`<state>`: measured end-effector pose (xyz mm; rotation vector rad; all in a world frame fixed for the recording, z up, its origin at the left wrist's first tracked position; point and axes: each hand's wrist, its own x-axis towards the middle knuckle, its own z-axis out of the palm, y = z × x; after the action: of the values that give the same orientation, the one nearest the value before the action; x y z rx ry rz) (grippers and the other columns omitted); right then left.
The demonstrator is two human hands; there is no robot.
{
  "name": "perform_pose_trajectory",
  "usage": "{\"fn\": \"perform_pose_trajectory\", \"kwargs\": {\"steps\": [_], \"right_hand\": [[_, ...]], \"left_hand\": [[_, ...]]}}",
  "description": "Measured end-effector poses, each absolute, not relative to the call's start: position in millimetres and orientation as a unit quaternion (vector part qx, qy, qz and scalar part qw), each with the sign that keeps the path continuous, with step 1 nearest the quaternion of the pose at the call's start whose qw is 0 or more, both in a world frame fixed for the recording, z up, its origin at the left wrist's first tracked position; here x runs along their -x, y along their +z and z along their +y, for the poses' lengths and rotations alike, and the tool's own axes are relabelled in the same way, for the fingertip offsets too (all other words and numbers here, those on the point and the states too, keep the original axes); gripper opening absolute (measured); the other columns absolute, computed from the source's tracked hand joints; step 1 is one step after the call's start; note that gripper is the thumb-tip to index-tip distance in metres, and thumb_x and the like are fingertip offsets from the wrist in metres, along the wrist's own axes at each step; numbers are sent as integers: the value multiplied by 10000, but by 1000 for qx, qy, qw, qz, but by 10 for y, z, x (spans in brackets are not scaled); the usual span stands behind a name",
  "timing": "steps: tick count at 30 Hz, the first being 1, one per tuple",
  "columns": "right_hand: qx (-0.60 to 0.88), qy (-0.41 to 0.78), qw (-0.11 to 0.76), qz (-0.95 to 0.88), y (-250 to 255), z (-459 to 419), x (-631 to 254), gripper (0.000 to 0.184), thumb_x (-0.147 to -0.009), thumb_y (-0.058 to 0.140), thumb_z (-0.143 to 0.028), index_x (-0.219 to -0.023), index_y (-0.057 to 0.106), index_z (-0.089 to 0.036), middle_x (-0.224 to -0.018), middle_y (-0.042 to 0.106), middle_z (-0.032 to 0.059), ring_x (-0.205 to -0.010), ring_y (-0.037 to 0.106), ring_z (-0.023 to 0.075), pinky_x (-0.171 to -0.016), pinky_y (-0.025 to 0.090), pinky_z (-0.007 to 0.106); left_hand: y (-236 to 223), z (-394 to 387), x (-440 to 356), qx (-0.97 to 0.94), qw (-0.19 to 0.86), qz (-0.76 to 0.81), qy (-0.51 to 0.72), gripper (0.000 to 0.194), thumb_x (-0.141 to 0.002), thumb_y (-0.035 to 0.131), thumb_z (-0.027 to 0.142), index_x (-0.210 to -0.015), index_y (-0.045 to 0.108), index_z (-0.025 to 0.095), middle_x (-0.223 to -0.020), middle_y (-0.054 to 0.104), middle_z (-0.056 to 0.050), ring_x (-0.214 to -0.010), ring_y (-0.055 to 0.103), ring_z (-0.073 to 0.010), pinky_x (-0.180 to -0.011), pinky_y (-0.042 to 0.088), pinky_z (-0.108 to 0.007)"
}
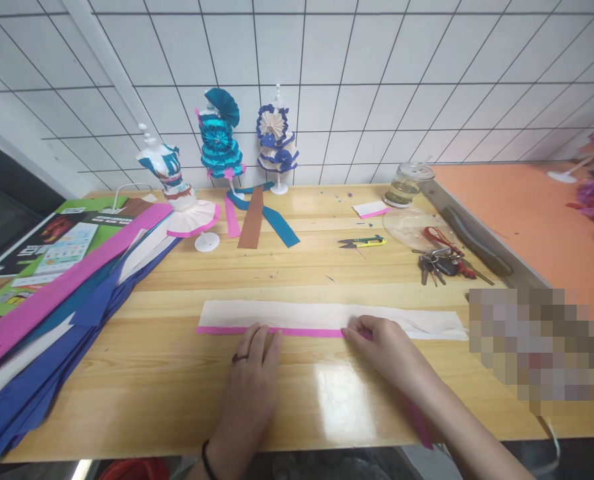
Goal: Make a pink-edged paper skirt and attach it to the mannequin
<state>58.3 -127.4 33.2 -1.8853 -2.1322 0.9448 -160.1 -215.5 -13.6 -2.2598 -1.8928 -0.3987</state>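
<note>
A long white strip (297, 315) of paper or thin cloth lies across the table in front of me. A narrow pink strip (311, 332) runs along the left part of its near edge. My left hand (251, 373), with a ring and a dark wristband, rests its outstretched fingertips on this pink edge. My right hand (381, 347) pinches the pink strip against the white strip's near edge, right of the middle. The pink strip's loose end hangs below my right wrist towards the table's front edge. Some of the pink strip is hidden under the right hand.
Long pink, white and blue strips (91, 313) lie at left. Behind stand small decorated dress forms (219, 143). Yellow-handled thread snips (364, 241), keys (441, 263) and a glass jar (404, 187) are at the back right. A blurred patch covers something at right.
</note>
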Motion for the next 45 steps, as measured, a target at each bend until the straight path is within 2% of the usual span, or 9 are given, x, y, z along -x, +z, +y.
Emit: {"fn": "perform_pose_trajectory", "kwargs": {"steps": [8, 12, 15, 20, 24, 30, 35, 39, 45], "right_hand": [[645, 305, 44, -700, 341, -1273, -559, 262, -777, 449, -363, -571, 458, -201, -568, 536, 9, -572, 471, 157, -556, 311, 248], [643, 312, 41, -698, 348, -1252, -559, 264, -774, 453, -361, -565, 456, -198, -580, 542, 10, -586, 478, 155, -556, 311, 243], [638, 321, 39, -699, 355, -1237, -560, 256, -771, 456, -346, -564, 459, -196, -593, 551, 11, -600, 484, 154, -553, 310, 239], [638, 313, 39, -703, 372, -1243, -546, 245, -769, 464, -326, -562, 458, -195, -579, 552, 13, -574, 478, 147, -544, 305, 242], [635, 301, 45, -710, 361, -1256, -537, 254, -777, 465, -327, -560, 459, -197, -581, 569, 24, -567, 491, 153, -550, 301, 252], [621, 315, 72, -714, 345, -1265, -592, 251, -790, 447, -317, -573, 484, -197, -613, 599, 40, -600, 527, 168, -564, 323, 257], [617, 320, 76, -715, 359, -1251, -604, 230, -770, 460, -277, -562, 505, -190, -581, 584, 33, -581, 516, 157, -558, 327, 249], [611, 326, 77, -717, 373, -1266, -629, 222, -778, 453, -266, -580, 519, -189, -569, 573, 24, -571, 504, 150, -554, 325, 243], [568, 376, 103, -725, 460, -1400, -875, 352, -852, 402, -372, -615, 578, -181, -626, 627, 36, -599, 534, 163, -554, 340, 245]], "left_hand": [[-149, -2168, 1610, 757, 76, -634, -137, 419, -794, 376, 10, -1165, 542, 109, -1158, 533, -135, -1155, 443, -281, -932, 442, -419], [-169, -2181, 1636, 757, 52, -629, -167, 468, -824, 350, 36, -1280, 410, 117, -1204, 520, -133, -1197, 421, -257, -961, 418, -426], [-135, -2181, 1639, 744, 44, -633, -211, 456, -866, 401, 158, -1312, 330, 91, -1229, 490, -161, -1191, 423, -256, -951, 426, -434], [45, -2129, 1479, 716, 63, -659, -222, 326, -858, 458, 219, -1154, 512, 94, -1169, 486, -175, -1158, 428, -297, -927, 428, -463], [164, -2052, 1289, 707, 64, -689, -142, 260, -837, 496, 224, -1047, 622, 137, -1122, 541, -147, -1161, 410, -346, -948, 367, -546], [188, -2014, 1194, 728, 49, -674, -117, 276, -818, 532, 225, -1064, 619, 137, -1046, 572, -119, -1121, 426, -316, -974, 348, -548], [85, -1985, 971, 792, 53, -592, -141, 305, -792, 551, 138, -1094, 586, 121, -1072, 545, -102, -1133, 399, -296, -939, 429, -463], [86, -1943, 800, 803, 27, -587, -99, 362, -806, 510, 81, -1154, 542, 175, -1050, 531, -86, -1081, 439, -255, -860, 492, -407], [130, -1909, 731, 799, 14, -596, -83, 300, -812, 532, 127, -1101, 567, 202, -991, 511, -86, -1030, 458, -241, -835, 497, -405]]}}
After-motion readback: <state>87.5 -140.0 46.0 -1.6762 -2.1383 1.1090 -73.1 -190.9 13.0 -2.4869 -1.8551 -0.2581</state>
